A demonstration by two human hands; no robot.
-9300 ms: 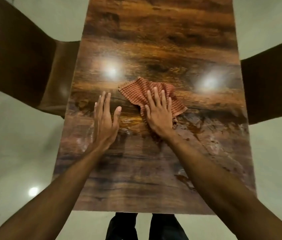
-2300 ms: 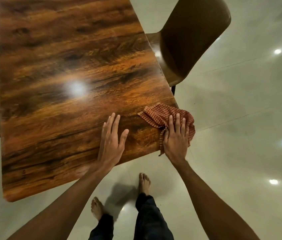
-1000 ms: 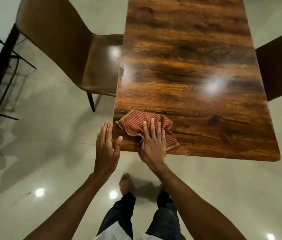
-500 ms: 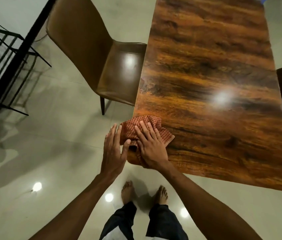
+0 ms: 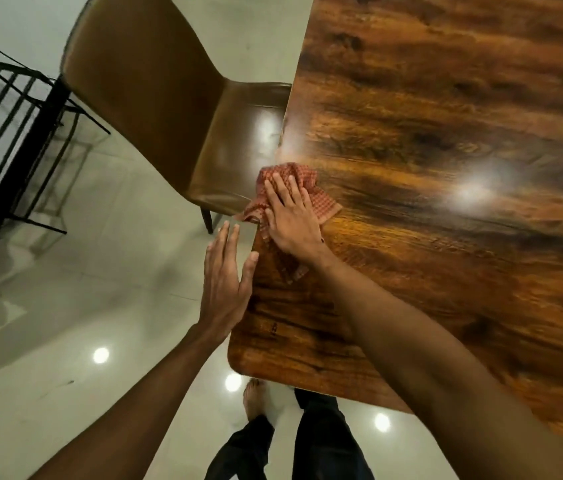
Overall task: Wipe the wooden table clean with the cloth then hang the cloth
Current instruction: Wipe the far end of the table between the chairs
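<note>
The wooden table point(image 5: 446, 168) fills the right of the view, dark glossy grain with light glare. A red checked cloth point(image 5: 321, 199) lies bunched at the table's left edge, partly hanging over it. My right hand point(image 5: 290, 220) presses flat on the cloth with straight fingers. My left hand point(image 5: 226, 282) is held flat beside the table's left edge, just below the cloth, its thumb touching the edge and fingers straight, holding nothing.
A brown leather chair point(image 5: 155, 98) stands tucked against the table's left side, right behind the cloth. A black metal rack point(image 5: 13, 133) stands at far left on the pale tiled floor point(image 5: 100, 271). My bare foot and dark trousers show below the table corner.
My right hand has pushed the cloth farther along the table's left edge, away from the near corner. My left hand followed alongside the edge. The view shifted right, bringing the chair closer.
</note>
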